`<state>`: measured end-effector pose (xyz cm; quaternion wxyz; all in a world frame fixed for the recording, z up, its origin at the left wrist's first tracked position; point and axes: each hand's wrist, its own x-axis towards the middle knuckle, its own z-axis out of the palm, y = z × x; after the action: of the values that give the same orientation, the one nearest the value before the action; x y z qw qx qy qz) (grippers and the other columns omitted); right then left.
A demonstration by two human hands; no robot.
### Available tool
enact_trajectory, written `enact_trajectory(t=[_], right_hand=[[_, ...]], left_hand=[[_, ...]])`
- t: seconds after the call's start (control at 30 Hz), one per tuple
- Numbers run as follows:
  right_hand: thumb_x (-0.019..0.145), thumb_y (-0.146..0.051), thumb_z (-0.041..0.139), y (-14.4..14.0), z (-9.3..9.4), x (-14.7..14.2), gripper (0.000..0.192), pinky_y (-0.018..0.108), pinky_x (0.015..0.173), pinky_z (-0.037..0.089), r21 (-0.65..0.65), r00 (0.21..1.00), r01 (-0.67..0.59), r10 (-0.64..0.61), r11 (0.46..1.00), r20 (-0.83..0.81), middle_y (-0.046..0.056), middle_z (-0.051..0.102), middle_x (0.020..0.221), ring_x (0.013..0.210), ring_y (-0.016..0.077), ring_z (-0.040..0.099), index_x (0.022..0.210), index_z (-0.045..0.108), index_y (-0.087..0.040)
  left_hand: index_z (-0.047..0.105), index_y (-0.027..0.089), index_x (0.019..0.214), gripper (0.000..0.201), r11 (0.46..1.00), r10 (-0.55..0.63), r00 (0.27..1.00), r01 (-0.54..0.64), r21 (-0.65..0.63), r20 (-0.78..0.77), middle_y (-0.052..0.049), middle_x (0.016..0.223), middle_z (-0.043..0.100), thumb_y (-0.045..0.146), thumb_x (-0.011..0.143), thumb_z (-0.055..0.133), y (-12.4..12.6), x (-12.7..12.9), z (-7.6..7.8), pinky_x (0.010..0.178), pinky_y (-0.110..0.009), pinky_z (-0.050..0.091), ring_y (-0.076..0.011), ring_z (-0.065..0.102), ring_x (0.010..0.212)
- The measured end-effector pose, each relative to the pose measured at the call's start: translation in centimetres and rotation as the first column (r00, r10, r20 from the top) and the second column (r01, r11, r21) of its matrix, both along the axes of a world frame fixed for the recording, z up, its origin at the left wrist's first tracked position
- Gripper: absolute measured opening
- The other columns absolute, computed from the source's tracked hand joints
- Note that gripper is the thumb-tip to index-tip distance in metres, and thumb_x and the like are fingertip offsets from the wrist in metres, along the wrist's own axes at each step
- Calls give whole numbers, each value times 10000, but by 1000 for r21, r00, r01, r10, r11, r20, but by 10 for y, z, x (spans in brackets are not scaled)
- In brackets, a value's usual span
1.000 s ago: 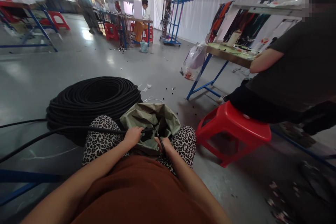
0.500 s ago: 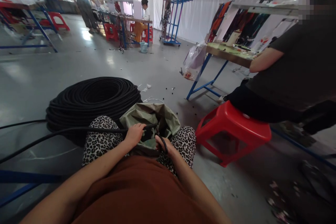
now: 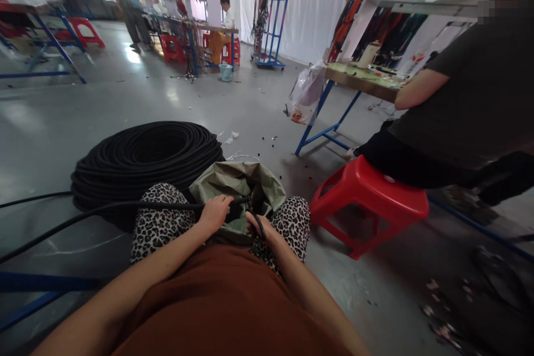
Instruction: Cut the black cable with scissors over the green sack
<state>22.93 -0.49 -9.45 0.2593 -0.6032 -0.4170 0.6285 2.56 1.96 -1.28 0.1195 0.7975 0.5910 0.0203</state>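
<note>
My left hand (image 3: 214,212) is closed around a black hose (image 3: 125,207), thin and matte, which runs from my grip out toward nine o'clock, across my left knee and off the picture's edge. Its near end pokes past my fingers toward three o'clock, over the mouth of an olive-green bag (image 3: 237,186). The bag sits open between my knees, its cloth crumpled and slack, its inside dark. My right hand (image 3: 261,229) rests at the bag's near rim, curled around black scissors (image 3: 255,217); only the loop handle shows clearly, the blades pointing toward twelve o'clock into the bag.
</note>
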Motion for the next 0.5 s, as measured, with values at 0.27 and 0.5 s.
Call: enact_trajectory(t=[0.27,0.5], right_hand=[[927,-734,689,-1,-3,0,588,225,610,464,6,1000,-15,15,1000,-14,9,638,643,647,157,636,791,646,-163],[927,-746,683,0,-11,3,612,235,603,449,20,999,-37,38,999,-25,19,632,637,630,156,614,746,624,-164]], left_hand=[[676,193,1376,386,1000,-5,999,5,2,-42,-128,1286,735,126,1020,541,-2,2,2,1040,-389,507,-268,680,1220],[681,222,1374,398,999,-35,998,35,-7,-54,-110,1308,734,130,1019,525,-2,0,1,1046,-383,500,-252,672,1220]])
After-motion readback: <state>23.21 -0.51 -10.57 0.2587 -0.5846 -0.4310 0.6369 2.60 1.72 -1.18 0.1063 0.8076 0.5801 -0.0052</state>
